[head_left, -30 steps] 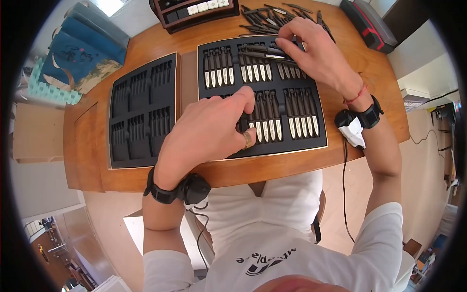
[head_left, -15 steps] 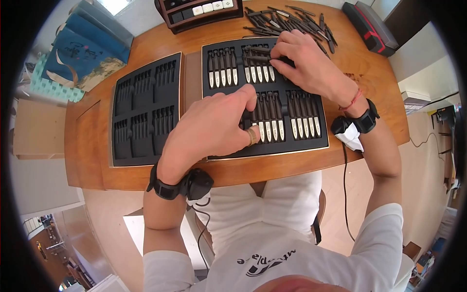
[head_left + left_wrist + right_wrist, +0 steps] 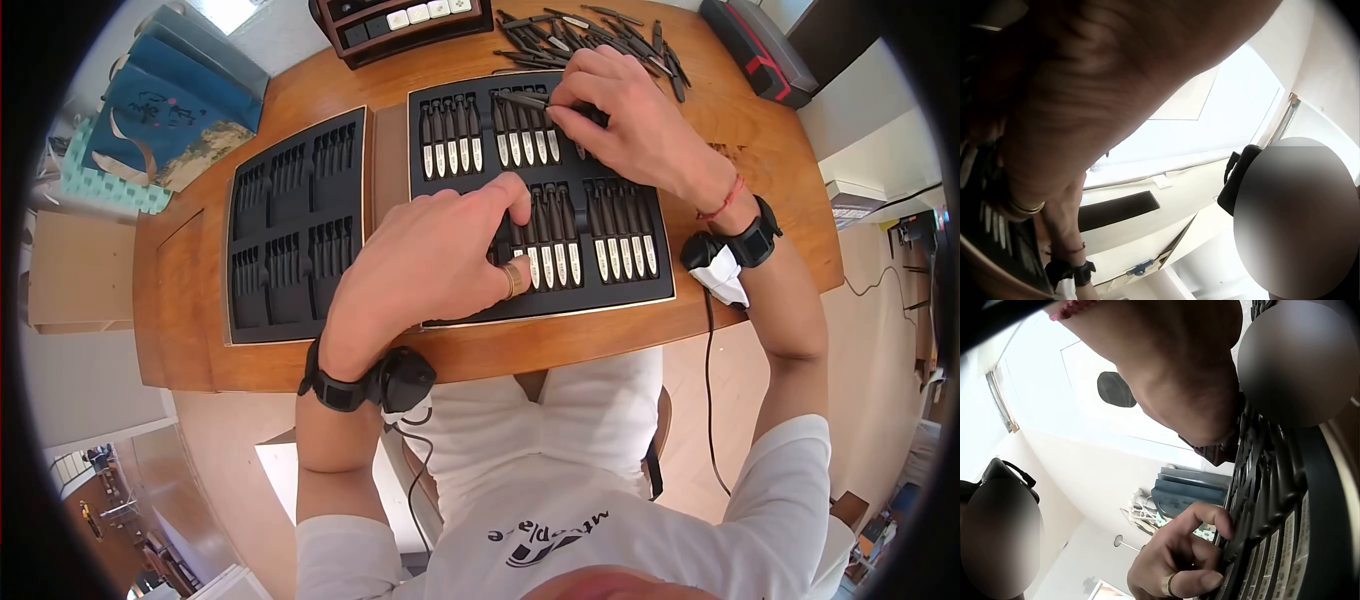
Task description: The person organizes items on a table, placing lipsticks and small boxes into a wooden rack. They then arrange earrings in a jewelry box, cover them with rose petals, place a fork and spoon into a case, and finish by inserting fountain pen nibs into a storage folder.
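Note:
My right hand point(image 3: 645, 130) pinches a dark slim pen-like piece point(image 3: 526, 99) between thumb and fingertips, above the upper middle group of the black tray point(image 3: 480, 187). That piece lies nearly crosswise over the upright rows. Dark pieces with silver labelled ends point(image 3: 555, 265) stand side by side in the tray's slots. The right hand covers much of the upper right group. My left hand point(image 3: 425, 255) rests on the tray's lower left part, thumb and index finger bent and apart; what lies under its palm is hidden. In the right wrist view the left hand point(image 3: 1175, 556) touches the rows.
Left of the tray, a second black panel point(image 3: 297, 225) has slim dark shapes in its recesses. Loose dark pieces point(image 3: 600, 40) lie heaped behind the tray. A wooden rack point(image 3: 400, 30), a blue bag point(image 3: 175, 100) and a black-and-red case point(image 3: 757, 50) stand around the table's back.
My right hand has shifted slightly left over the tray. The silver label visible across the rows a second ago no longer shows there. My left hand has stayed nearly in place.

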A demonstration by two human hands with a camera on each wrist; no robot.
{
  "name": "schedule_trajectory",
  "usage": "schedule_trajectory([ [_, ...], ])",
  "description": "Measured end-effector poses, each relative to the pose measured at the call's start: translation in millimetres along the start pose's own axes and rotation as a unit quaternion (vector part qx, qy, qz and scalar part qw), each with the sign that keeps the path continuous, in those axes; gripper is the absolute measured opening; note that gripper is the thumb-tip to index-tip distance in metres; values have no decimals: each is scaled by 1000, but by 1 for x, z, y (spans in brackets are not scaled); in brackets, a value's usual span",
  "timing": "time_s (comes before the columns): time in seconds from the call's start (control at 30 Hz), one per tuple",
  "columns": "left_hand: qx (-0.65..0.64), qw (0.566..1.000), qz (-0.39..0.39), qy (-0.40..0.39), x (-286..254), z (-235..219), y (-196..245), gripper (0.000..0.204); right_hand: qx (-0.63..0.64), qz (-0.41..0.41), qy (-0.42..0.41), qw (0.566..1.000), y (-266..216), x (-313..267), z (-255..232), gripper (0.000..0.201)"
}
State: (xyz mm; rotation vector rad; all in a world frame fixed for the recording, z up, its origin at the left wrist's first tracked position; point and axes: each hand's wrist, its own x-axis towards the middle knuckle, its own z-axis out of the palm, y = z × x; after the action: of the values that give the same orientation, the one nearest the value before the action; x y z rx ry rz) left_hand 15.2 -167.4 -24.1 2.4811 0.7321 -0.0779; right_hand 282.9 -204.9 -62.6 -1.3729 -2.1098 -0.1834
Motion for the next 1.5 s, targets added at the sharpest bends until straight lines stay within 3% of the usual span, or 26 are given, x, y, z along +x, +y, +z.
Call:
schedule_trajectory([
  [0.3, -13, 999, 29, 11, 0, 2, -2, 35, -7, 6, 9, 1000, -1, -1, -1, 13],
  [0.43, -26, 1000, 7, -1, 3, 1, -3, 35, -9, -5, 15, 1000, -2, 0, -1, 12],
  [0.63, -63, 998, -11, -19, 2, -5, -1, 34, 64, 14, 49, 997, -7, 4, -1, 12],
  [0.73, -167, 983, -55, -48, 5, -9, -3, 26, 171, 76, 40, 981, -16, 4, -4, 14],
  [0.8, -250, 964, -72, 52, 8, -12, -3, 22, 288, 165, -24, 943, -21, 3, -8, 18],
  [0.83, -248, 965, -72, 50, 11, -11, -3, 22, 289, 166, -22, 943, -25, 3, -8, 18],
  [0.9, -317, 927, -42, 195, 18, -6, -4, 28, 383, 197, -66, 900, -32, 3, -7, 14],
  [0.97, -322, 928, -43, 183, 17, -11, 1, 32, 399, 171, -58, 899, -32, 2, -1, 17],
  [1.03, -453, 863, -17, 224, 18, -8, 2, 31, 415, 141, -51, 897, -34, 2, 0, 20],
  [1.13, -465, 857, -6, 220, 15, -12, 4, 29, 429, 143, -68, 890, -35, 3, 1, 20],
  [1.27, -438, 872, -38, 216, 13, -14, -6, 27, 305, 106, 1, 946, -24, 0, 1, 18],
  [1.3, -376, 900, -40, 217, 14, -15, -12, 26, 251, 100, 23, 962, -19, 0, 1, 16],
  [1.37, -312, 924, -40, 218, 13, -16, -16, 25, 243, 111, 27, 963, -12, -1, -1, 16],
  [1.43, -288, 943, -68, 149, 9, -17, -16, 26, 214, 120, 40, 969, -7, -1, -1, 15],
  [1.5, -269, 950, -82, 134, 6, -20, -18, 26, 171, 90, 48, 980, -6, 1, -3, 16],
])
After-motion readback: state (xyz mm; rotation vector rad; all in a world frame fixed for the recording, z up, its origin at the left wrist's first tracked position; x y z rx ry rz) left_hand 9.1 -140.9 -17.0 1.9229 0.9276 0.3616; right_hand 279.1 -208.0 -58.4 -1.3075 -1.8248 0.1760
